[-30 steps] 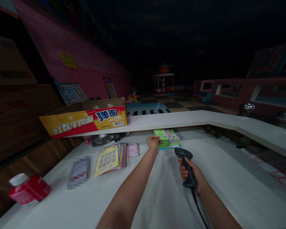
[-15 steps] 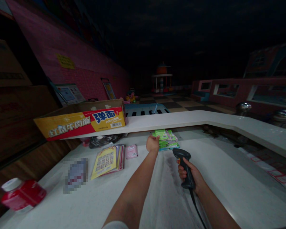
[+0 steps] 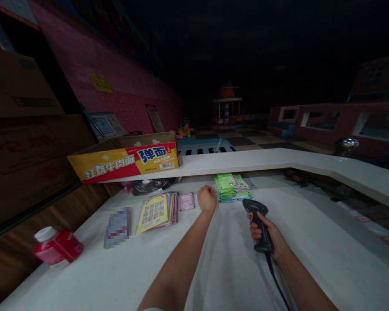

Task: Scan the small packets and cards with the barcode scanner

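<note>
- The right hand (image 3: 274, 242) is grasping the scanner (image 3: 255, 206) by its handle, fingers wrapping round it and the thumb lying along the back.
- The scanner is hanging above the counter (image 3: 116, 278), its head tilting up and forward toward the packets (image 3: 232, 186), its cable (image 3: 272, 273) trailing down toward the near edge.
- The left hand (image 3: 207, 199) is curling in a fist just left of the packets; its fingertips are hiding on the far side, so I cannot tell whether it is gripping anything or touching the packets.
- The packets, mostly green, are lying in an overlapping pile on the counter, just below the front edge of the shelf (image 3: 240, 160).
- A pink packet (image 3: 187, 201) is lying just left of the left hand, with booklets (image 3: 154, 211) fanning out beside it.
- A pixelated item (image 3: 118, 227) is lying farther left, and a red bottle (image 3: 60, 247) is standing beyond that.
- A yellow-and-red box (image 3: 126, 163) is resting on the shelf's left end.
</note>
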The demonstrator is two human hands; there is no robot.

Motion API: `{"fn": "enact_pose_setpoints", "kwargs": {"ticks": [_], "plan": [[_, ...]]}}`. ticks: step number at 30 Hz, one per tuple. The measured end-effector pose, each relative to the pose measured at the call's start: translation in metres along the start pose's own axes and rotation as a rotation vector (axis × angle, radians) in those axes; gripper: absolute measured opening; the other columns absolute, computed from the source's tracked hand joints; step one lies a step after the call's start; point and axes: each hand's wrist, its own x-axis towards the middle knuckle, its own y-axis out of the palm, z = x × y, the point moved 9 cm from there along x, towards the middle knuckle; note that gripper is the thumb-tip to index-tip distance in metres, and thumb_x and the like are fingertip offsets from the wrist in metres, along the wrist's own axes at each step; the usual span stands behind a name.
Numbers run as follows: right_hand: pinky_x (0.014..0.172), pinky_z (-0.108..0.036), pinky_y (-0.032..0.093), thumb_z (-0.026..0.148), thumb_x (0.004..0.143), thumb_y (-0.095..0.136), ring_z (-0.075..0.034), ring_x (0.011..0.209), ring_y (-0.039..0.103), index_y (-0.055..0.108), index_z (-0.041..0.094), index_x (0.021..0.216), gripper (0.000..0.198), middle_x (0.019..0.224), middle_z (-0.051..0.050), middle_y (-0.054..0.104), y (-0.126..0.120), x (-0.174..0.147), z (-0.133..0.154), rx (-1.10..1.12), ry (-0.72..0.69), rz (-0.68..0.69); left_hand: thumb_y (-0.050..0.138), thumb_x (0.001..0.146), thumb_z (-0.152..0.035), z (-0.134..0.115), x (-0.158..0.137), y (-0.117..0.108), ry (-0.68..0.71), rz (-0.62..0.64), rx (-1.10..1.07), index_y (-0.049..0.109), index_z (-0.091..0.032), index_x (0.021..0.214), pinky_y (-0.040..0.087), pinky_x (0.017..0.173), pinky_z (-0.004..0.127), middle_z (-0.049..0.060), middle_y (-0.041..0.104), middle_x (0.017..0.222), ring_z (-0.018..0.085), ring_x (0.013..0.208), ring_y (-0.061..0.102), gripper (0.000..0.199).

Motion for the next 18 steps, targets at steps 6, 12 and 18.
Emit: {"fn": "enact_pose_setpoints", "kwargs": {"ticks": [6,12,18], "plan": [[0.036,-0.013,0.037,0.032,0.088,0.065,-0.005,0.041,0.042,0.059,0.016,0.09,0.017,0.057,0.005,0.049,0.007,-0.008,0.0,-0.002,0.018,-0.01,0.055,0.089,-0.028,0.057,-0.012,-0.01,-0.041,0.041,0.368,0.057,-0.003,0.127,0.032,0.109,0.044,0.027,0.048,0.141,0.037,0.137,0.038,0.046],[0.036,-0.014,0.038,0.032,0.084,0.071,-0.004,0.04,0.042,0.059,0.014,0.088,0.022,0.056,0.005,0.049,0.01,-0.014,-0.002,-0.02,0.034,-0.022,0.044,0.094,-0.035,0.087,-0.024,-0.002,-0.069,0.18,0.389,0.05,-0.006,0.136,0.032,0.108,0.047,0.025,0.039,0.15,0.038,0.139,0.035,0.051],[0.037,-0.013,0.038,0.029,0.083,0.071,-0.004,0.041,0.043,0.059,0.016,0.089,0.019,0.058,0.005,0.049,0.009,-0.013,-0.001,0.0,0.032,-0.006,0.044,0.092,-0.024,0.079,-0.024,-0.021,-0.068,0.139,0.422,0.06,-0.009,0.116,0.04,0.094,0.041,0.024,0.059,0.12,0.034,0.119,0.051,0.032]]}}
